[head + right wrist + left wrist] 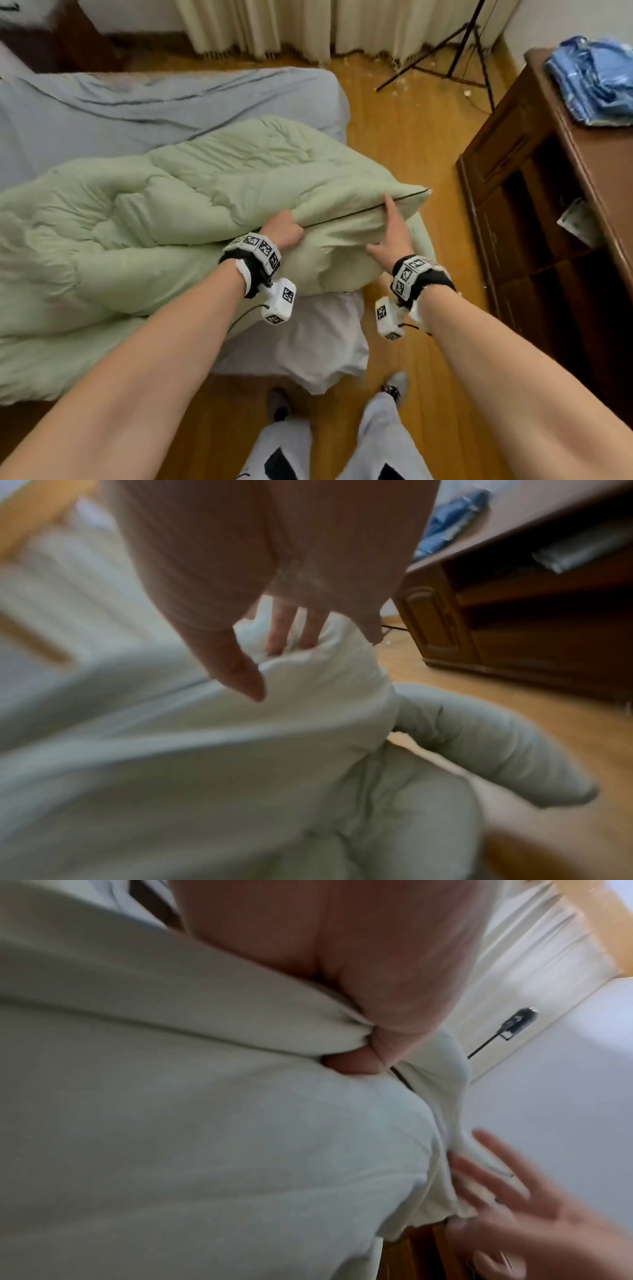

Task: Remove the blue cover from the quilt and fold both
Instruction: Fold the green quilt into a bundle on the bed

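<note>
Quilt (164,219) lies on the bed (102,109), cover (596,78) off on the cabinet (513,178); left hand (284,229) grips its piped edge, right hand (390,236) spread flat on it; recommend matching corners squarely before creasing.

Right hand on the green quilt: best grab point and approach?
Take the dark-piped edge near the raised corner of the green quilt, coming from the floor side. That seam juts free past the bed, and the left hand already grips the same edge.

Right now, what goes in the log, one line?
left hand: grips green quilt edge | right hand: open, on quilt | blue cover: on cabinet
</note>
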